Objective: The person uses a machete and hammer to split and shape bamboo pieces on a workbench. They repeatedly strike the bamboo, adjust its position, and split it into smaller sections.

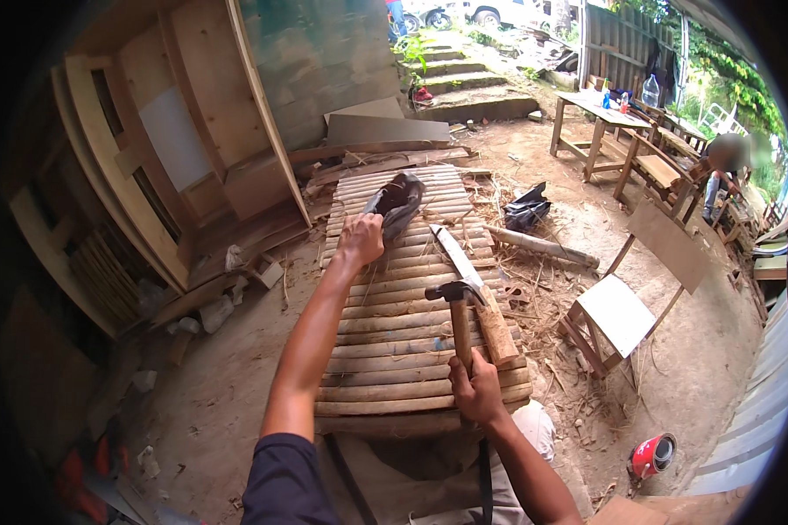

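Observation:
My left hand (pixel 362 238) is closed on the near edge of a dark, crumpled bag (pixel 403 210), which lies with its mouth open toward the far part of a bamboo-slat bench (pixel 381 352). What is inside the bag is too dark to make out. Nearer to me, my right hand (pixel 477 391) is wrapped round the wooden handle of a claw hammer (pixel 460 325), its dark metal head pointing up and away from me. Just right of the hammer, a machete (pixel 497 325) with a thick pale wooden handle lies on the slats, blade pointing away.
Right of the bench are a black plastic bag (pixel 527 208), a bamboo pole (pixel 543 247), a chair (pixel 617 313) and a red can (pixel 653 455). A wooden frame (pixel 171 131) stands left. Farther off, a person (pixel 727 166) is near a table (pixel 604 109).

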Tool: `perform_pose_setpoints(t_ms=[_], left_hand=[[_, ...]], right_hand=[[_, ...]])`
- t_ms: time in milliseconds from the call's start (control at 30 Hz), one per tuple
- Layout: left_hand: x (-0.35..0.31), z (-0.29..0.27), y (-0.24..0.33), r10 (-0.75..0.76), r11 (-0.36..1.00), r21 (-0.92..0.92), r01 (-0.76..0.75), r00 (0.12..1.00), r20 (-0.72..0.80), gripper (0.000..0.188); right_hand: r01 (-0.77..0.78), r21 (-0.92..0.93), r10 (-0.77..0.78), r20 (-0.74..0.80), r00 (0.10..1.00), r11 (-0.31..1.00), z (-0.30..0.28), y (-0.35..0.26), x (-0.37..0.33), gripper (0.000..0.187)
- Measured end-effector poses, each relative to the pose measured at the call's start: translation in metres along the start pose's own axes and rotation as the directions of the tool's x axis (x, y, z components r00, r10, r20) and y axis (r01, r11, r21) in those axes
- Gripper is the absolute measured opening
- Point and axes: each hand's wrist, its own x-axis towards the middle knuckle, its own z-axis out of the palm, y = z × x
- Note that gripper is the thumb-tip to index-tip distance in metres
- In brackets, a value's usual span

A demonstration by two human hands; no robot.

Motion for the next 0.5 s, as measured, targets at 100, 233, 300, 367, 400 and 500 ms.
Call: perform_pose_setpoints(t_ms=[100,233,300,367,400,500], left_hand=[[-0.04,-0.034,0.008,0.166,0.985,-0.023,-0.169,0.981,-0.097,0.014],[-0.098,-0.069,0.032,0.326,0.922,-0.177,-0.344,0.938,-0.12,0.012],[-0.12,-0.082,0.047,0.372,0.872,-0.304,-0.384,0.923,-0.1,0.013],[-0.14,-0.089,0.062,0.345,0.824,-0.442,-0.356,0.932,-0.108,0.014],[-0.147,-0.091,0.068,0.327,0.791,-0.507,-0.343,0.937,-0.123,0.015],[-0.151,-0.092,0.071,0.255,0.712,-0.649,-0.268,0.96,-0.116,0.018]], right_hand=[[0.012,-0.02,-0.013,-0.023,1.0,1.0,0.001,0.001,0.0,0.024],[-0.033,0.005,0.033,-0.024,0.999,0.999,0.002,0.002,0.001,0.022],[-0.015,-0.019,0.015,-0.023,1.0,1.0,0.003,0.003,0.001,0.022],[-0.016,0.006,0.016,-0.011,1.0,1.0,0.003,0.004,0.001,0.022],[-0.03,0.023,0.03,-0.011,0.999,0.999,0.003,0.005,0.001,0.022],[-0.021,0.045,0.022,-0.021,1.0,0.999,0.004,0.007,0.001,0.024]])
